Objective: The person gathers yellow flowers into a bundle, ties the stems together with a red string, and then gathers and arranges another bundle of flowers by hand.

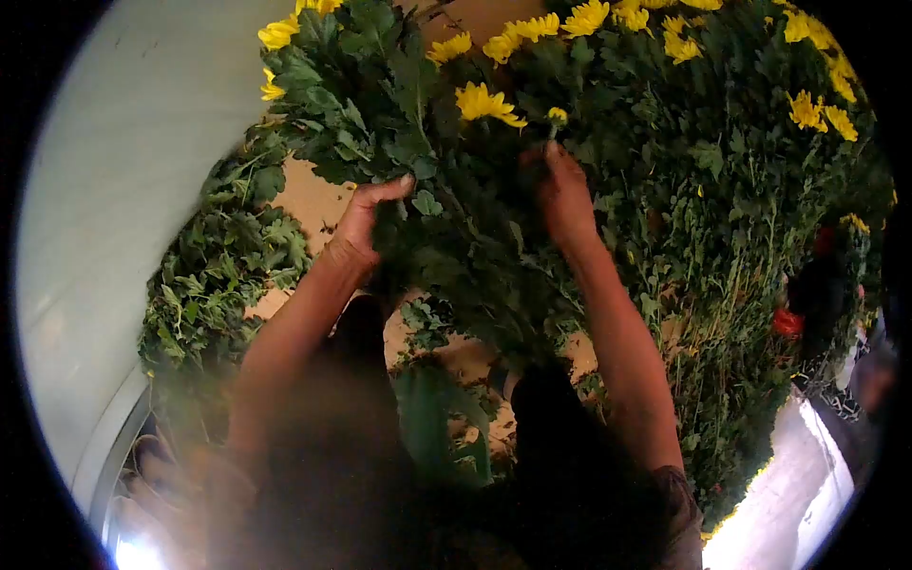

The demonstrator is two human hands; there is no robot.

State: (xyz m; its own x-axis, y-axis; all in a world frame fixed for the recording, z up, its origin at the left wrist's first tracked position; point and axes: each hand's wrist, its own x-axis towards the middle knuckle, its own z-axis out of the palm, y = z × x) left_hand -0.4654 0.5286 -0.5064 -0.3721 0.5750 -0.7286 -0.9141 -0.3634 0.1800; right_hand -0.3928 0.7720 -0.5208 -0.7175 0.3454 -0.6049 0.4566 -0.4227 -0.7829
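Observation:
My left hand (365, 217) is wrapped round a leafy bunch of yellow chrysanthemums (356, 90), its thumb on top and the other fingers hidden behind the leaves. My right hand (568, 195) is closed, pinching the short stem of a small, partly opened chrysanthemum bud (557, 116). A wider yellow bloom (486, 103) stands just left of that bud. Between my hands, dark leafy stems (465, 237) hang down toward my legs.
A big pile of cut chrysanthemums (712, 190) covers the right side. Loose stripped leaves (214, 285) lie heaped at left, beside a pale wall (114, 171). Brown ground (309, 195) shows between. Something red (787, 323) sits at far right near a dark, unclear shape.

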